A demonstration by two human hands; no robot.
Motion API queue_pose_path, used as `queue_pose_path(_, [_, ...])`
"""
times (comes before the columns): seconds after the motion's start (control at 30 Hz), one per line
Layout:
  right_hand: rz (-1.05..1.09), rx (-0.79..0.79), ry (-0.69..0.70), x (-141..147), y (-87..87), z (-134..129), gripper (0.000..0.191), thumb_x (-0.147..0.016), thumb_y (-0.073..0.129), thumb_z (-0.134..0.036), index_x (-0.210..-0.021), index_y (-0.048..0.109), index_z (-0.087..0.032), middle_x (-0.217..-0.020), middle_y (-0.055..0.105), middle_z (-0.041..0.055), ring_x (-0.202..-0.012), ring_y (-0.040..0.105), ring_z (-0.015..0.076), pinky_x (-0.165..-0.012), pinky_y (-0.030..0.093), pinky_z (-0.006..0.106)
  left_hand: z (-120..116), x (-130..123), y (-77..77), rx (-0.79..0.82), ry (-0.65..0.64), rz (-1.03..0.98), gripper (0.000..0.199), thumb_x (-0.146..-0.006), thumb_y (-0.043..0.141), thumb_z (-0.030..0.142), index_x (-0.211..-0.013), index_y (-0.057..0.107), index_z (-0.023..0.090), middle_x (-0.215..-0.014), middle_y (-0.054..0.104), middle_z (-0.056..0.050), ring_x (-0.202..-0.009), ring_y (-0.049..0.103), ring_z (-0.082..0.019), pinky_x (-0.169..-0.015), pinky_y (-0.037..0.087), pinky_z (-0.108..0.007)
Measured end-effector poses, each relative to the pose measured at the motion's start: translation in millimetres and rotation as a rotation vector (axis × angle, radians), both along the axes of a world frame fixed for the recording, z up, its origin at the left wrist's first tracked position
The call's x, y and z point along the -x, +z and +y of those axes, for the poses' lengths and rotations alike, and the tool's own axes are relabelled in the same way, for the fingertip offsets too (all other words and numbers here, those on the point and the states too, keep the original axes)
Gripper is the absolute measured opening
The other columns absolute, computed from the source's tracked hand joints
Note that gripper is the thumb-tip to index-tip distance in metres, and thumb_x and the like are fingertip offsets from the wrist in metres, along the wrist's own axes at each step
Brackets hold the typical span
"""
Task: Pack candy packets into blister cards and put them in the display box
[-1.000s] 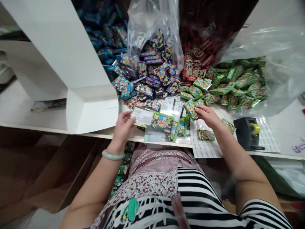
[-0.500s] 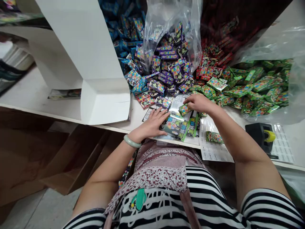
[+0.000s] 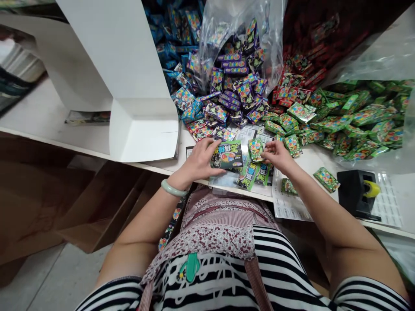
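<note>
Green candy box (image 3: pixel 255 150), head cam: R hand (image 3: pixel 278 155) grip clamped on its R edge, over lower pouches (image 3: pixel 249 175) nr table (image 3: pixel 55 119) front. L hand (image 3: pixel 201 159) grip: thumb & fingers apart, touching L end of black-green packet (image 3: pixel 231 156). Purple boxes (image 3: pixel 231 82) heaped behind; tape disp. (image 3: pixel 355 192) to R.

Green packet (image 3: pixel 256 150), black-and-green pack (image 3: pixel 228 156), black-and-white striped shirt (image 3: pixel 275 255)

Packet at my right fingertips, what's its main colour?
The packet is mostly green, best in the head view.
</note>
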State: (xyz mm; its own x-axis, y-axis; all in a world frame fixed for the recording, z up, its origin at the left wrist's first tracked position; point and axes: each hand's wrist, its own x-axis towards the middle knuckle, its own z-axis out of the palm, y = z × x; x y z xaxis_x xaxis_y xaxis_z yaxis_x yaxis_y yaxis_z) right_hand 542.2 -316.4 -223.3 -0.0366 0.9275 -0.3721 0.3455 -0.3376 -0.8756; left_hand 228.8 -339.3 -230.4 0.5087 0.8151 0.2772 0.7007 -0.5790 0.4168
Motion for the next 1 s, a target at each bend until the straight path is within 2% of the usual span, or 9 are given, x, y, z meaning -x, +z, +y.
queue_pose_path(0.1, [-0.281,-0.237,0.222,-10.9,10.2,-6.6,0.073,-0.069,0.078,-0.043,-0.131,0.045,-0.02,-0.115,0.061,0.0127,-0.097,0.064,0.0274,-0.087,0.057,0.053,-2.9,4.4,0.7,0.031,0.03,-0.003,0.103,-0.068,0.078,0.064,-0.151,0.032,0.023,-0.134,0.045,-0.016,-0.125,0.046,-0.036,-0.109,0.042,-0.054])
queue_pose_path(0.2, [-0.579,-0.527,0.521,-23.8,22.4,3.7,0.079,-0.072,0.08,-0.037,-0.141,0.045,-0.023,-0.144,0.05,0.018,-0.137,0.042,0.0393,-0.112,0.037,0.063,-3.1,4.6,1.2,0.066,0.017,-0.012,0.102,-0.068,0.079,0.064,-0.149,0.034,0.022,-0.137,0.044,-0.016,-0.127,0.046,-0.037,-0.11,0.041,-0.055])
queue_pose_path(0.3, [-0.646,-0.53,0.801,-28.3,23.3,26.2,0.089,-0.066,0.084,-0.027,-0.145,0.043,-0.028,-0.159,0.037,0.0117,-0.151,0.021,0.04,-0.118,0.027,0.065,-0.4,-1.7,1.9,0.065,-0.048,0.01,0.1,-0.068,0.079,0.064,-0.146,0.036,0.019,-0.138,0.046,-0.018,-0.13,0.046,-0.037,-0.112,0.04,-0.054])
queue_pose_path(0.37, [-0.614,-0.474,0.896,-27.3,20.5,37.3,0.084,-0.067,0.081,-0.024,-0.143,0.045,-0.027,-0.156,0.041,0.0118,-0.148,0.029,0.0383,-0.116,0.03,0.063,1.0,-6.0,2.7,0.048,-0.065,0.02,0.1,-0.068,0.078,0.066,-0.146,0.037,0.016,-0.136,0.048,-0.019,-0.128,0.047,-0.037,-0.111,0.041,-0.054])
queue_pose_path(0.47, [-0.524,-0.553,0.804,-23.9,24.4,34.1,0.068,-0.072,0.075,-0.028,-0.136,0.051,-0.024,-0.144,0.05,0.0144,-0.135,0.047,0.0346,-0.113,0.038,0.057,1.0,-7.1,3.5,0.024,-0.036,0.021,0.103,-0.068,0.077,0.068,-0.147,0.036,0.016,-0.133,0.05,-0.019,-0.125,0.049,-0.037,-0.109,0.042,-0.054])
queue_pose_path(0.53, [-0.46,-0.676,0.633,-21.2,35.6,19.8,0.065,-0.075,0.073,-0.034,-0.135,0.05,-0.024,-0.141,0.05,0.0149,-0.134,0.047,0.0343,-0.113,0.038,0.055,-0.1,-5.7,3.5,0.016,-0.022,0.019,0.104,-0.067,0.077,0.068,-0.148,0.036,0.016,-0.133,0.05,-0.019,-0.125,0.049,-0.037,-0.109,0.041,-0.055])
queue_pose_path(0.6, [-0.424,-0.769,0.538,-17.5,50.3,2.4,0.067,-0.077,0.071,-0.037,-0.139,0.047,-0.026,-0.143,0.046,0.0143,-0.137,0.043,0.0344,-0.114,0.036,0.055,-1.0,-5.7,3.9,0.017,-0.027,0.005,0.105,-0.067,0.077,0.068,-0.148,0.035,0.017,-0.134,0.05,-0.019,-0.126,0.048,-0.037,-0.11,0.04,-0.055])
queue_pose_path(0.73, [-0.471,-0.807,0.657,-10.0,68.1,-17.8,0.065,-0.081,0.068,-0.035,-0.141,0.046,-0.029,-0.148,0.045,0.0125,-0.139,0.041,0.0337,-0.115,0.034,0.055,-1.7,-11.0,7.5,0.012,-0.065,-0.035,0.103,-0.069,0.078,0.064,-0.15,0.034,0.018,-0.134,0.05,-0.018,-0.126,0.048,-0.036,-0.11,0.04,-0.055])
queue_pose_path(1.0, [-0.723,-0.868,0.829,-14.8,60.9,-23.4,0.061,-0.081,0.067,-0.025,-0.14,0.05,-0.022,-0.148,0.048,0.017,-0.132,0.047,0.038,-0.105,0.042,0.058,-7.1,-10.2,9.9,-0.045,-0.117,-0.042,0.105,-0.072,0.073,0.07,-0.153,0.03,0.019,-0.133,0.049,-0.018,-0.125,0.049,-0.035,-0.108,0.043,-0.053])
